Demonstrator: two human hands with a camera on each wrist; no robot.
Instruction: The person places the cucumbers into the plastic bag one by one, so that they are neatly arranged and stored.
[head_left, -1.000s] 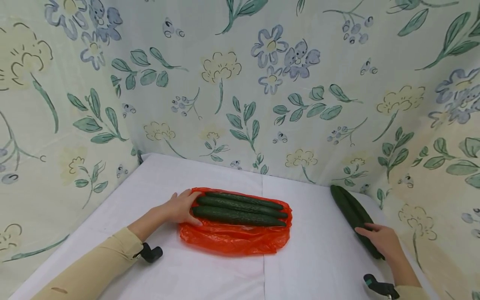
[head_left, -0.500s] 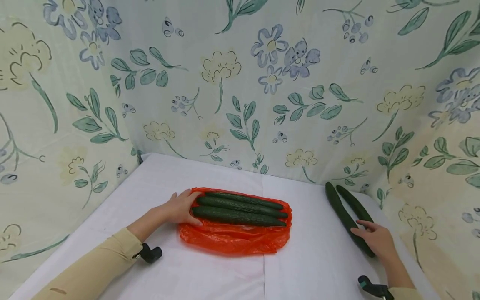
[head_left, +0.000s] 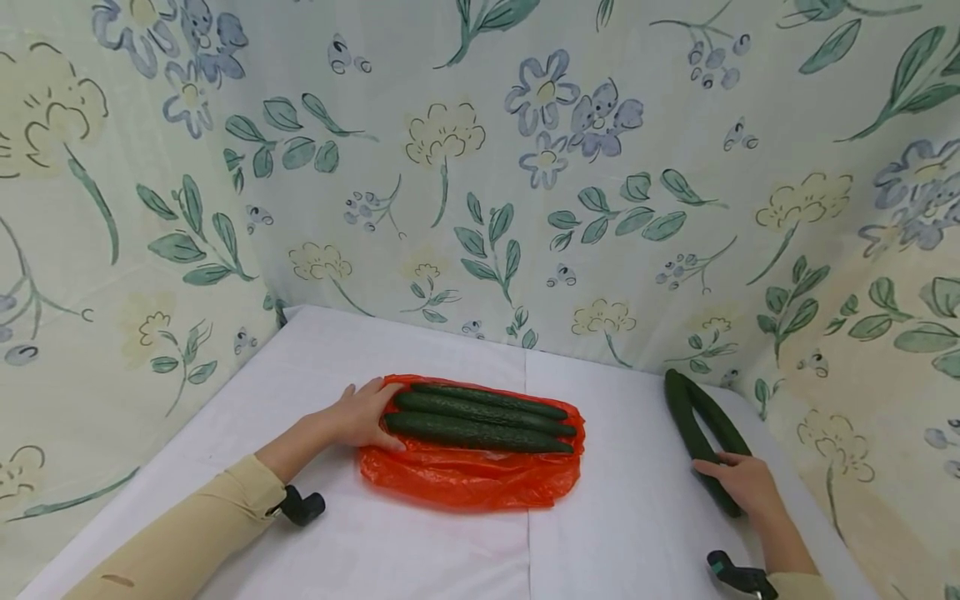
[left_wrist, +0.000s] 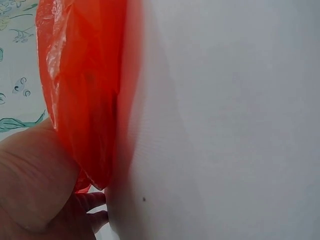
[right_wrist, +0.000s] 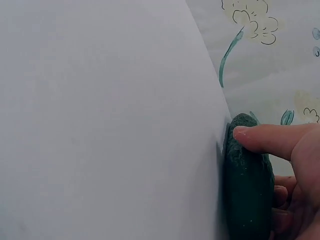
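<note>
By the head camera's clock face, I find the right hand (head_left: pixel 742 483) at 4 o'clock, pinching a cucumber (head_left: pixel 690 432) between thumb and curled fingers; the right wrist feed confirms the thumb pressed on its skin. That cucumber slants from 11 towards 5 o'clock. I note a second cucumber (head_left: pixel 723 422) on its 3 o'clock side, the two near each other at their far ends with a gap lower down.

I record the left hand (head_left: pixel 367 417) between 7 and 8 o'clock, thumb and fingers spread, touching the 9 o'clock end of a red bag (head_left: pixel 472 483). On the bag, three cucumbers (head_left: pixel 480 408) lie side by side; loose plastic spreads towards 6 o'clock.

Further out, I see a white cloth (head_left: pixel 615 467) beneath everything, and a flowered curtain (head_left: pixel 450 275) across 12 o'clock.
</note>
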